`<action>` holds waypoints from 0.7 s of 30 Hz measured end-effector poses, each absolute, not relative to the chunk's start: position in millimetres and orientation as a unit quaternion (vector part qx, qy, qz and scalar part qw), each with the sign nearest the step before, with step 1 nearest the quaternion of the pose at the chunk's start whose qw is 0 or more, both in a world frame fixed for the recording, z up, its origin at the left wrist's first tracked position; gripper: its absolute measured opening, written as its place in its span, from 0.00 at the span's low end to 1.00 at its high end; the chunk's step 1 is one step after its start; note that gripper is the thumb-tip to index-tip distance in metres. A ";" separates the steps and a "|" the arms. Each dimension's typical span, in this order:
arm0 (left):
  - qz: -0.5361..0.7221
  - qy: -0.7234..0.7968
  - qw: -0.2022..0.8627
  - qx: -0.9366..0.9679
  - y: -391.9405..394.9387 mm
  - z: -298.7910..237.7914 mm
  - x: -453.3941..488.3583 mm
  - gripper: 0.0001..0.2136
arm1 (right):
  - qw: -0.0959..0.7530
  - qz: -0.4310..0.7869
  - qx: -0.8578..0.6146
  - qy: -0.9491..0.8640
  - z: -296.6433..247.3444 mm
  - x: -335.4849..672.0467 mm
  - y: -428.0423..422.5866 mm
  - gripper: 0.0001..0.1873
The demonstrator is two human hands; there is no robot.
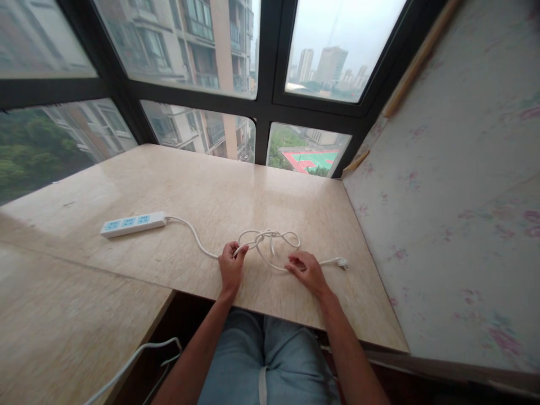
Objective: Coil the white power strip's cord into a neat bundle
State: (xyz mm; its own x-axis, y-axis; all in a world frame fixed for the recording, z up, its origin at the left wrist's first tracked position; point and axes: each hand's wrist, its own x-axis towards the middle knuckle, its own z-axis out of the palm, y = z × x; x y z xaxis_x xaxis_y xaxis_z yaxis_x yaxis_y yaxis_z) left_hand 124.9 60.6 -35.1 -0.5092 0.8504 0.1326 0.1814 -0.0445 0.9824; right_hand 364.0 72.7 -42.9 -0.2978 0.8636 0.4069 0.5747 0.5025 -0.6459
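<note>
—Near the front edge of the bench (211,185), towards its right corner, what is held?

—A white cord (194,233) is pinched by the left hand (231,269) between thumb and forefinger. The remaining fingers are curled in beneath.

—And the right hand (306,271)?

—It is laid palm down just right of the left hand. Its fingers are bent onto the cord where the cord runs out to the plug (340,262). Whether the cord is actually gripped there cannot be told.

—How is the cord laid out?

—It is led from a white power strip (133,224) with blue sockets, which is set well to the left, about midway between the front and far edges. From there it is curved rightwards to the left hand. Between the two hands and just beyond them it is gathered into a loose tangle of loops (270,239), flat on the bench. The plug is found just right of the right hand, close to the right edge.

—What else is seen?

—A second white cable (139,351) is hung below the front edge at the left, off the bench. Blue jeans (253,360) are seen under the forearms, and the far edge is met by a window (189,45).
</note>
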 end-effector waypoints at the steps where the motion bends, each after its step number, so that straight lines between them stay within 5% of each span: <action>1: 0.595 0.634 0.275 0.410 60.6 -35.5 124.7 0.15 | 0.351 0.191 -0.437 -0.806 -41.9 363.7 71.5 0.17; 10: 0.598 0.628 0.265 0.422 59.9 -37.8 123.8 0.13 | 0.311 0.176 -0.417 -0.836 -43.3 364.2 66.1 0.09; 21: 0.574 0.628 0.230 0.473 60.5 -36.6 123.8 0.11 | 0.471 0.118 -0.360 -0.797 -3.8 327.6 70.6 0.13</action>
State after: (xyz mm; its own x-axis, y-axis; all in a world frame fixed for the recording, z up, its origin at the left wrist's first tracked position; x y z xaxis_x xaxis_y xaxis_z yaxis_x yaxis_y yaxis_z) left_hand 123.8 60.5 -36.6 -0.4467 0.8577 0.2546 0.3300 -0.1065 0.9379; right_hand 327.6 70.6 -3.8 -0.2970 0.6839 0.6664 0.4618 0.7137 -0.5267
